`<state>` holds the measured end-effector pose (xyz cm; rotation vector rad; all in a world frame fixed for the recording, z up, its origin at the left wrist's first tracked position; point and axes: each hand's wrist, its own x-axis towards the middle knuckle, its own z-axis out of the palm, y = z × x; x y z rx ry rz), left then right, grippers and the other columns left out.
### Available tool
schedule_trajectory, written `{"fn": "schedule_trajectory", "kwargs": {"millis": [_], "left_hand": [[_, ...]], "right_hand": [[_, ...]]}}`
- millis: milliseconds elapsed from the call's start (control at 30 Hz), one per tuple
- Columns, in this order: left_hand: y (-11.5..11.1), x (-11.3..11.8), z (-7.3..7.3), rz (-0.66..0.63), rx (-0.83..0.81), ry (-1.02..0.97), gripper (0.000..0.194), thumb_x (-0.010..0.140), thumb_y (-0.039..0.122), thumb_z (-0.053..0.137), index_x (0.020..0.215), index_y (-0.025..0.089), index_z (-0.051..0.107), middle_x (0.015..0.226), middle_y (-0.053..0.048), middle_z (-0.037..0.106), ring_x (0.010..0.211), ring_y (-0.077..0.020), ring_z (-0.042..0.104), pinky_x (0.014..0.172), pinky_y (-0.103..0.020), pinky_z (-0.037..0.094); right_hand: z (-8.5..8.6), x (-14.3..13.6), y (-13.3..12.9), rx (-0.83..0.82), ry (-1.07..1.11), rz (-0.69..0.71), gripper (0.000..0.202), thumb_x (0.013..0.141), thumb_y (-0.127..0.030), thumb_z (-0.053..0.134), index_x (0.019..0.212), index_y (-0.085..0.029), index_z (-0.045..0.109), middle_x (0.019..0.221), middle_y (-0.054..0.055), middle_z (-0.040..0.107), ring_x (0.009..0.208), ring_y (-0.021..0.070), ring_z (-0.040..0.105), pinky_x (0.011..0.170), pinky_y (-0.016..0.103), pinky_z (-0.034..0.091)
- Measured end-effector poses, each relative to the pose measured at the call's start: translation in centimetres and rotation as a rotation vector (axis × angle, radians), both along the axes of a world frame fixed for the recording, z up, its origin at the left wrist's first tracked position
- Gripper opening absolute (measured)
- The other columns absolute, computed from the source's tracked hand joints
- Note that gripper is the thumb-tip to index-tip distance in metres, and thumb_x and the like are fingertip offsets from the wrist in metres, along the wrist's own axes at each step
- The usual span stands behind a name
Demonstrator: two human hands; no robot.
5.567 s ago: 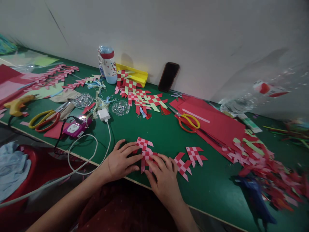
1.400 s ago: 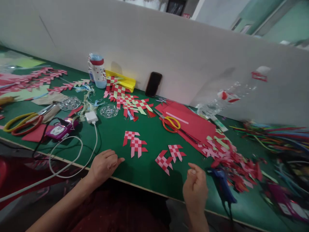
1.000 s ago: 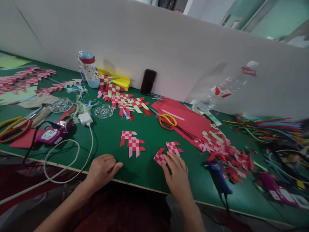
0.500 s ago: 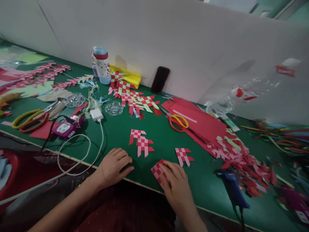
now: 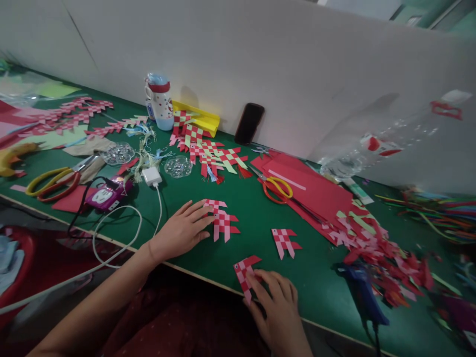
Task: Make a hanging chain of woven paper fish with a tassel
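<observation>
My right hand (image 5: pixel 277 302) is at the table's front edge, its fingers and thumb on a red-and-pink woven paper fish (image 5: pixel 242 271) with a small eye. The fingers cover part of the fish's tail side. My left hand (image 5: pixel 183 232) reaches over the table with its fingers stretched out. Its fingertips lie over the left part of one woven fish (image 5: pixel 216 203), and another woven fish (image 5: pixel 223 223) overlaps that one just below. A further woven fish (image 5: pixel 284 240) lies by itself, beyond my right hand.
Yellow-and-red-handled scissors (image 5: pixel 277 190) rest by red paper sheets (image 5: pixel 312 191). Paper scraps (image 5: pixel 386 253) and a blue glue gun (image 5: pixel 366 292) lie to the right. A white cable (image 5: pixel 139 225) loops at left. Behind are finished fish (image 5: pixel 208 148), a phone (image 5: pixel 250 123) and a bottle (image 5: pixel 159 104).
My left hand has moved forward and right onto the upper fish of the pair. My right hand has shifted down and right, uncovering more of its fish, which has turned slightly.
</observation>
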<state>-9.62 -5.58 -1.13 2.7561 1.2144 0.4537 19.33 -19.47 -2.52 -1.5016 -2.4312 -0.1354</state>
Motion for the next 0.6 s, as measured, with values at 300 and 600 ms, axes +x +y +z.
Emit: {"fn": "schedule_trajectory", "kwargs": {"millis": [300,600], "left_hand": [[0.7,0.3,-1.1,-0.055,-0.055,0.066,0.048,0.098,0.052,0.037,0.138,0.029,0.048,0.145,0.001,0.050,0.139,-0.0201,0.037,0.118,-0.040,0.019],[-0.7,1.0,-1.3,-0.012,0.038,0.087,0.052,0.096,0.053,0.041,0.139,0.025,0.048,0.143,-0.006,0.052,0.137,-0.0232,0.039,0.116,-0.043,0.023]], "right_hand": [[-0.8,0.5,0.4,0.065,0.221,0.007,0.023,0.090,-0.016,0.056,0.110,-0.024,0.066,0.106,0.006,0.067,0.100,0.0216,0.056,0.084,0.037,0.043],[0.9,-1.9,3.8,0.225,0.436,-0.114,0.027,0.090,-0.010,0.056,0.116,-0.017,0.063,0.104,0.009,0.069,0.095,0.0184,0.062,0.083,0.033,0.049]]}}
